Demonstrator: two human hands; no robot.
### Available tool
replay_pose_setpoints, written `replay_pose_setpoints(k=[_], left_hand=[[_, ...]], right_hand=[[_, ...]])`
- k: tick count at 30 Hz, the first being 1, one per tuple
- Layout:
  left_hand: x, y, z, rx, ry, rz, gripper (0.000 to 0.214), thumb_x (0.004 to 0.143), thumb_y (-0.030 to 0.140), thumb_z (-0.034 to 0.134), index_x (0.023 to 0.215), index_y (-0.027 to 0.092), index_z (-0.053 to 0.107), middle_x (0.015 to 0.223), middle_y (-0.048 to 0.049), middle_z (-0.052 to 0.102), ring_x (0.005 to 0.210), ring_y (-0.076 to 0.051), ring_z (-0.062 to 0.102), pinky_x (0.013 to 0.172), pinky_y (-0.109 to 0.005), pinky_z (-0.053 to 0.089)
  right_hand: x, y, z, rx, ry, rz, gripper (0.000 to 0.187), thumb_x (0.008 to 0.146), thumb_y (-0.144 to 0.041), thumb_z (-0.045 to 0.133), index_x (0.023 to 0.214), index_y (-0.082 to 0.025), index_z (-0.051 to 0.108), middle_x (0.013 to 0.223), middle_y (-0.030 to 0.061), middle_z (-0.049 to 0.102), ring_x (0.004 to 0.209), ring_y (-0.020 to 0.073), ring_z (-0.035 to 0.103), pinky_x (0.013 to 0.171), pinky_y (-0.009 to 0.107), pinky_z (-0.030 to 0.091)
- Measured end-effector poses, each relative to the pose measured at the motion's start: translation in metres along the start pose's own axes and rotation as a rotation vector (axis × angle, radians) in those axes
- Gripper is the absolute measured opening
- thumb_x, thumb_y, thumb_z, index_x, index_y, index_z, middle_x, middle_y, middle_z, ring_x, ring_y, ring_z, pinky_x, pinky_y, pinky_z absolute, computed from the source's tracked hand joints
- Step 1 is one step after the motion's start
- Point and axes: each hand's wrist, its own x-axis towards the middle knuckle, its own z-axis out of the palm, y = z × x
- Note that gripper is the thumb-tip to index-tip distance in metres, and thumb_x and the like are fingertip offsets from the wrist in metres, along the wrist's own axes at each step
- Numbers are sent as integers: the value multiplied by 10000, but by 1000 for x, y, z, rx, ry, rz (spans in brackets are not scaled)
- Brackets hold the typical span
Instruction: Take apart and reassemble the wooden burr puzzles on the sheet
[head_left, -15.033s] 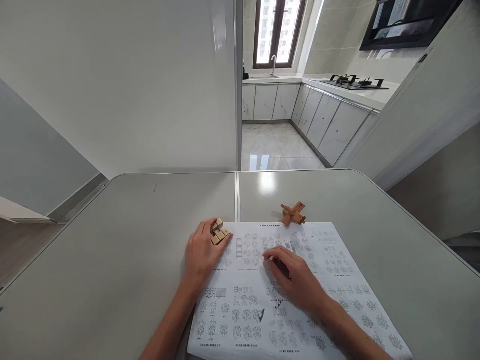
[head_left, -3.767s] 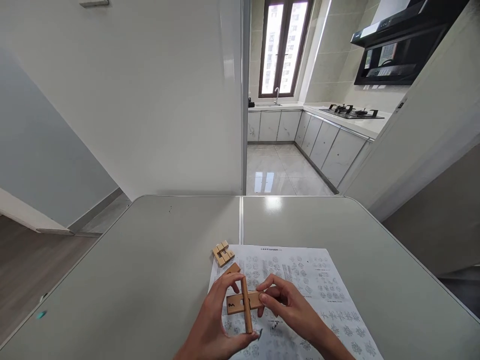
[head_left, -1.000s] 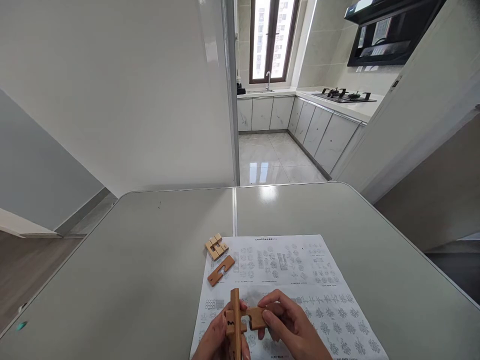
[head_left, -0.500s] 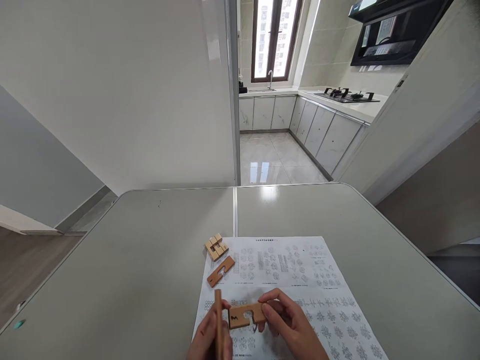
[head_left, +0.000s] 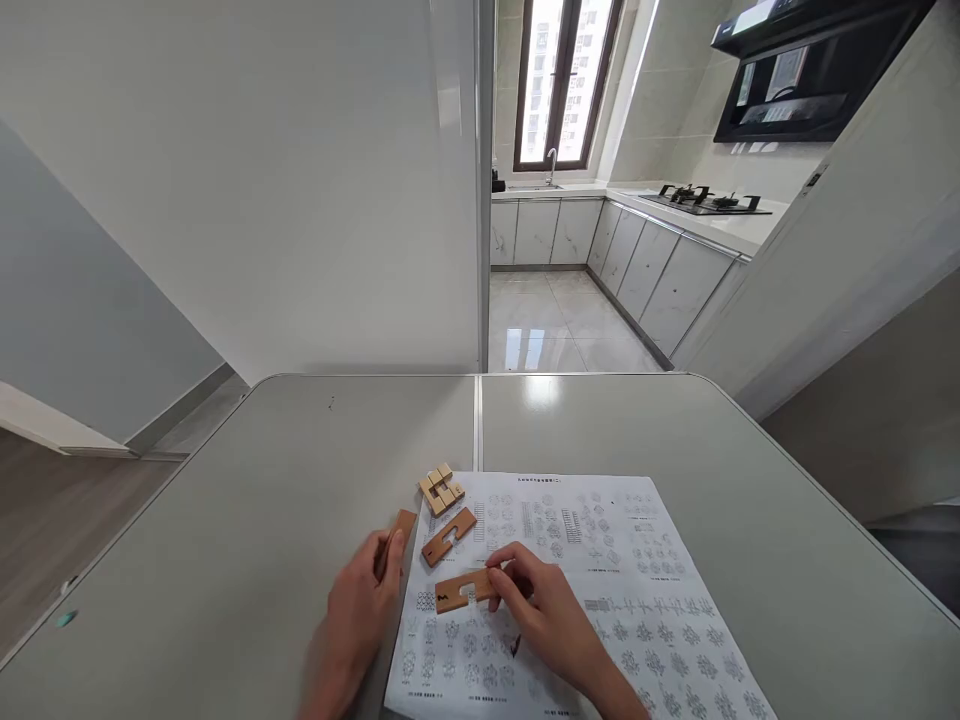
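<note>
1. While your right hand [head_left: 546, 610] pinches a notched slat [head_left: 450, 597] at the printed sheet [head_left: 660, 605]'s nine o'clock, your left hand [head_left: 363, 595] clamps its fingers on a wooden piece [head_left: 406, 521], farther out.
2. A loose slat [head_left: 435, 549] lies at ten o'clock.
3. Pale blocks [head_left: 450, 496] sit just beyond.

Lower notched wooden piece [head_left: 451, 592] bears dark mark, resembles a 3. Printed sheet [head_left: 607, 585]: heading, captions too small to read.
</note>
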Motion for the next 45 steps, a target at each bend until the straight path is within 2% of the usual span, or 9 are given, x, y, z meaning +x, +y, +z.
replay_pose_setpoints(k=[5,10,14,19,27,32,35,39,45], left_hand=[[10,9,5,59,21,161,488,1009,627,405,787,246,615,817,-50,707,824,-256,650,752,-349,469],[16,8,13,142,50,235,489,1012,608,419,709,249,553,784,-56,689,826,-270,630,768,-377,461],[15,4,21,251,136,255,488,1019,585,412,683,252,531,795,-63,676,843,-280,606,811,-411,460],[16,4,26,277,250,234,458,1004,591,427,748,247,589,908,-99,678,942,-311,601,887,-450,467],[17,0,23,262,248,258,417,987,604,467,904,231,634,1016,-111,674,1007,-324,594,907,-464,481],[33,-6,27,171,247,261,414,966,610,508,976,225,658,1059,-110,691,1041,-331,615,941,-483,496],[51,-8,26,115,208,271,395,970,576,490,999,219,656,1072,-108,698,1048,-316,642,955,-464,508],[79,-9,17,157,108,249,376,997,535,449,1087,223,638,1113,-80,719,934,-250,677,798,-356,525],[116,-10,8,218,61,246,292,1000,465,456,1065,258,651,827,5,733,737,-197,670,628,-280,409]], right_hand=[[17,2,10,-91,-5,-28,255,1049,-427,483,1015,-226,635,756,23,767,655,201,649,626,283,409],[28,6,14,-204,-26,-41,161,1038,-317,486,1007,-239,624,757,6,771,669,208,680,650,288,428],[32,6,21,-371,20,-72,106,1012,-251,525,1010,-242,631,917,37,784,813,242,724,710,311,463],[34,12,31,-477,81,-159,145,990,-205,555,1116,-239,619,1140,77,710,919,253,745,764,335,533],[32,17,34,-482,91,-214,181,998,-201,537,1170,-243,576,1205,87,625,810,227,746,666,332,571],[33,12,12,-400,40,-240,189,1007,-226,542,1185,-256,596,1235,65,631,656,160,682,700,352,571],[38,9,-14,-340,16,-251,129,1015,-253,538,1114,-243,620,1166,54,668,723,166,685,742,338,559],[49,12,-48,-280,57,-252,186,1032,-322,510,1093,-227,658,1014,50,730,740,181,644,687,311,512],[57,34,-66,-127,66,-205,294,1026,-429,488,1007,-203,675,835,28,731,623,164,564,601,293,446]])
